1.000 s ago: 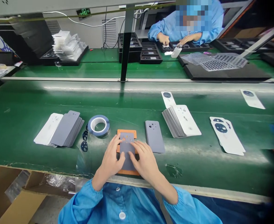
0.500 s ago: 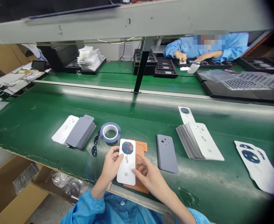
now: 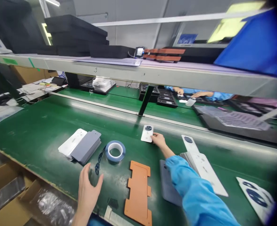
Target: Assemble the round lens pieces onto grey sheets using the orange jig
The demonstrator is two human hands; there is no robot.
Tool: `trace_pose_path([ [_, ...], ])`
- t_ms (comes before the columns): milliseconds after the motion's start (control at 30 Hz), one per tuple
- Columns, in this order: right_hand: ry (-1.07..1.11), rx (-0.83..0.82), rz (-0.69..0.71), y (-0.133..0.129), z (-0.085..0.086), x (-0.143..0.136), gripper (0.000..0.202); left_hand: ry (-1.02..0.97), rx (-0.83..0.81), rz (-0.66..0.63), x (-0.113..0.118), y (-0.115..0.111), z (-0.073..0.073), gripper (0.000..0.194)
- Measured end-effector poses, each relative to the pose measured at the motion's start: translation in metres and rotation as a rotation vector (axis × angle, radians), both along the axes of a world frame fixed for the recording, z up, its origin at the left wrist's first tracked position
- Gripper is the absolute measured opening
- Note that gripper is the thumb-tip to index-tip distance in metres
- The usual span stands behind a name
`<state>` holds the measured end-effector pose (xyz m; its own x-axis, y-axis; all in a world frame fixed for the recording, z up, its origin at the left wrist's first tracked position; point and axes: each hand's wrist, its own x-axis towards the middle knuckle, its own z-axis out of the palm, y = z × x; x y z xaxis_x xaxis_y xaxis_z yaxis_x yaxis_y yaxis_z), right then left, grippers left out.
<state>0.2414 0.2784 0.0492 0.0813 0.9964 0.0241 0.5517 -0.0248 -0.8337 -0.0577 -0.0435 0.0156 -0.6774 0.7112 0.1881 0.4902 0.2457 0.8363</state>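
Observation:
My right hand (image 3: 159, 139) is stretched far forward, its fingers pinching the right edge of a white phone-shaped panel (image 3: 147, 134) with a dark round sticker. My left hand (image 3: 90, 188) is raised near the front edge, thumb and fingers apart, with nothing in it. Just beyond it lie dark stickers on a strip (image 3: 97, 168) beside a roll of blue tape (image 3: 122, 153). An orange plate (image 3: 138, 191) rests on the green table (image 3: 46, 125) between my hands. My right sleeve partly covers a stack of grey panels (image 3: 166, 185).
White and grey panels (image 3: 86, 147) are stacked at the left, more white panels (image 3: 205, 169) at the right. Stickered panels (image 3: 256, 196) lie far right. A post (image 3: 146, 100) holds a shelf (image 3: 119, 70) overhead; a person's hands (image 3: 201, 94) show behind.
My right hand has moved forward with the white panel, off the orange plate. My left hand has let go of the panel and moved left, opening. The view has tilted up.

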Motion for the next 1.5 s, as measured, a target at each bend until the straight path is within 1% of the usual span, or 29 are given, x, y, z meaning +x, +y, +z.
trace_pose_path([
  [33, -0.047, -0.027, -0.005, 0.002, 0.003, -0.001, 0.033, -0.094, -0.078, -0.034, -0.005, 0.0, -0.007, 0.074],
  [100, -0.122, -0.08, -0.019, 0.001, 0.007, -0.004, 0.035, -0.307, -0.197, -0.112, -0.013, 0.001, -0.018, 0.078],
  [167, -0.167, -0.088, -0.026, -0.006, 0.011, -0.005, 0.034, -0.47, -0.207, -0.15, -0.016, 0.005, -0.026, 0.084],
  [233, -0.18, -0.071, -0.004, -0.022, 0.012, -0.006, 0.031, -0.606, -0.194, -0.173, -0.014, 0.01, -0.028, 0.088],
  [300, -0.159, -0.048, 0.058, -0.049, 0.013, -0.01, 0.025, -0.709, -0.188, -0.198, -0.008, 0.016, -0.025, 0.091],
  [367, -0.11, -0.048, 0.156, -0.087, 0.011, -0.019, 0.018, -0.766, -0.179, -0.226, 0.003, 0.021, -0.019, 0.09],
  [433, -0.038, -0.083, 0.297, -0.13, 0.009, -0.032, 0.016, -0.795, -0.173, -0.27, 0.015, 0.025, -0.01, 0.084],
  [500, 0.072, -0.123, 0.503, -0.169, 0.005, -0.049, 0.018, -0.823, -0.167, -0.339, 0.027, 0.028, -0.002, 0.075],
  [567, 0.14, -0.106, 0.633, -0.196, 0.002, -0.064, 0.02, -0.856, -0.159, -0.407, 0.036, 0.03, 0.004, 0.069],
  [600, 0.153, -0.086, 0.651, -0.204, 0.001, -0.071, 0.022, -0.865, -0.154, -0.426, 0.039, 0.03, 0.006, 0.067],
  [667, 0.164, -0.067, 0.625, -0.21, -0.001, -0.083, 0.023, -0.874, -0.139, -0.45, 0.041, 0.029, 0.006, 0.062],
  [767, 0.227, -0.091, 0.621, -0.209, -0.003, -0.094, 0.025, -0.853, -0.102, -0.465, 0.037, 0.026, 0.005, 0.053],
  [833, 0.273, -0.064, 0.639, -0.208, -0.004, -0.099, 0.022, -0.857, -0.087, -0.477, 0.034, 0.024, 0.006, 0.05],
  [900, 0.283, -0.001, 0.62, -0.21, -0.005, -0.101, 0.016, -0.877, -0.079, -0.476, 0.033, 0.022, 0.007, 0.049],
  [967, 0.252, 0.056, 0.592, -0.214, -0.006, -0.101, 0.014, -0.885, -0.072, -0.464, 0.033, 0.022, 0.008, 0.048],
  [1033, 0.217, 0.062, 0.6, -0.221, -0.005, -0.098, 0.019, -0.875, -0.081, -0.455, 0.032, 0.022, 0.009, 0.047],
  [1100, 0.223, 0.022, 0.635, -0.229, -0.001, -0.091, 0.025, -0.862, -0.093, -0.434, 0.028, 0.024, 0.009, 0.046],
  [1167, 0.285, -0.04, 0.637, -0.234, 0.003, -0.079, 0.029, -0.85, -0.105, -0.404, 0.021, 0.025, 0.01, 0.047],
  [1200, 0.324, -0.068, 0.616, -0.236, 0.005, -0.071, 0.031, -0.813, -0.095, -0.369, 0.017, 0.025, 0.011, 0.048],
  [1233, 0.355, -0.087, 0.579, -0.236, 0.005, -0.062, 0.034, -0.733, -0.07, -0.315, 0.012, 0.026, 0.013, 0.048],
  [1267, 0.373, -0.098, 0.531, -0.236, 0.005, -0.053, 0.036, -0.602, -0.029, -0.244, 0.008, 0.025, 0.015, 0.047],
  [1333, 0.374, -0.112, 0.426, -0.232, 0.001, -0.035, 0.034, -0.241, 0.101, -0.089, 0.004, 0.022, 0.021, 0.046],
  [1367, 0.364, -0.12, 0.378, -0.229, -0.003, -0.026, 0.033, -0.073, 0.171, -0.039, 0.006, 0.021, 0.024, 0.045],
  [1400, 0.353, -0.136, 0.339, -0.227, -0.007, -0.019, 0.033, 0.037, 0.224, -0.03, 0.01, 0.019, 0.027, 0.042],
  [1433, 0.342, -0.16, 0.311, -0.224, -0.011, -0.013, 0.034, 0.08, 0.242, -0.068, 0.016, 0.018, 0.028, 0.036],
  [1467, 0.327, -0.185, 0.292, -0.221, -0.015, -0.008, 0.035, 0.057, 0.228, -0.138, 0.024, 0.018, 0.029, 0.029],
  [1500, 0.307, -0.202, 0.281, -0.219, -0.019, -0.005, 0.036, -0.019, 0.18, -0.229, 0.035, 0.02, 0.028, 0.022],
])
